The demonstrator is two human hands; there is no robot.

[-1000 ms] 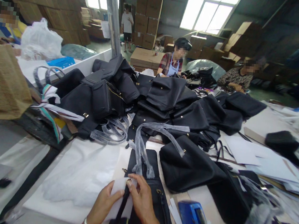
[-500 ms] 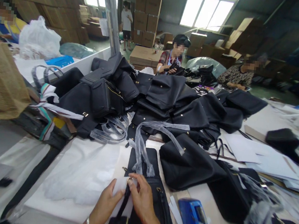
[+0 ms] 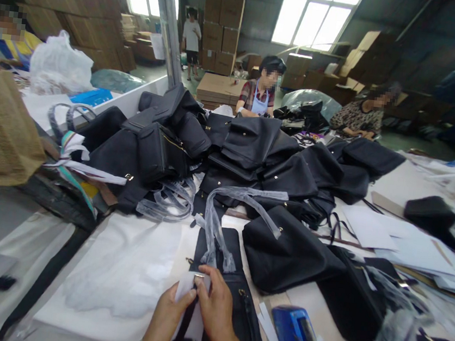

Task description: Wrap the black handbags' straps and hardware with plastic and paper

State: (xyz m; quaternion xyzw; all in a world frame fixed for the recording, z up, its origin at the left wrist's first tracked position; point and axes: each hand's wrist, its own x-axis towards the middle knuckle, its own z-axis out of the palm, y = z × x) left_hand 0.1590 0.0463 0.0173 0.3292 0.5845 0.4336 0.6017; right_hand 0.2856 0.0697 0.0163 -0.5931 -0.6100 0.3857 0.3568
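In the head view a black bag (image 3: 235, 281) lies in front of me, with plastic-wrapped handles (image 3: 216, 235) over its upper end. My right hand (image 3: 215, 303) pinches a black strap (image 3: 184, 321) at its small metal buckle (image 3: 199, 276). Closed beside it, my left hand (image 3: 170, 312) grips a thin white wrapping sheet (image 3: 185, 286) against the strap. Part of that sheet hangs below my fingers over the bag. The fingertips of both hands nearly meet, and they partly hide the strap end.
Black bags (image 3: 251, 140) are heaped across the table. White sheets (image 3: 117, 273) lie at left, and a blue tape dispenser (image 3: 298, 340) stands at right near another black bag (image 3: 284, 253). A tan bag (image 3: 4, 131) is at far left. Several people work or stand beyond.
The metal buckle has turned and shows more plainly between my fingers. My left hand has shifted slightly right. Across the table, a person's hands have lowered behind the bags.
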